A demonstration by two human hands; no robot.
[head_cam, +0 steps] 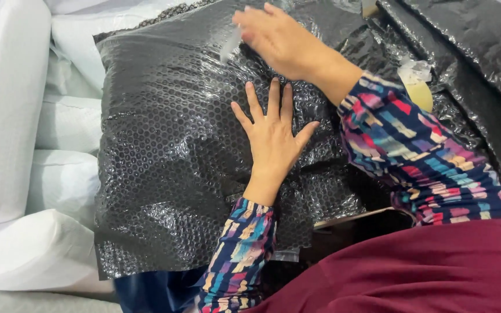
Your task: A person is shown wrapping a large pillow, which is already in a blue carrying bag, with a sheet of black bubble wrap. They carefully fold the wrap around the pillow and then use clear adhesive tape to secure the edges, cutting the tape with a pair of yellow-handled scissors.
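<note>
Along the left edge of the frame lie white padded bundles (13, 110), four that I can count, stacked one above another, likely set aside there out of the way. In the middle sits one package wrapped in black bubble wrap (169, 168), filling the frame from the top centre down to the lower left. The left hand (272, 138) lies flat on it at centre frame, fingers spread and gripping nothing, which looks like pressing the wrap down so it stays put. Above it, at the top centre, the right hand (279, 37) is blurred; its fingers seem to pinch a strip of clear tape (231, 44) against the wrap, though I cannot tell how firmly. To the right, a second sheet of black bubble wrap (482, 52) fills the upper right corner, with one crumpled scrap of yellowish tape (417, 87) stuck on it. Both sleeves are multicoloured, over a maroon garment (424, 272) at lower right
</note>
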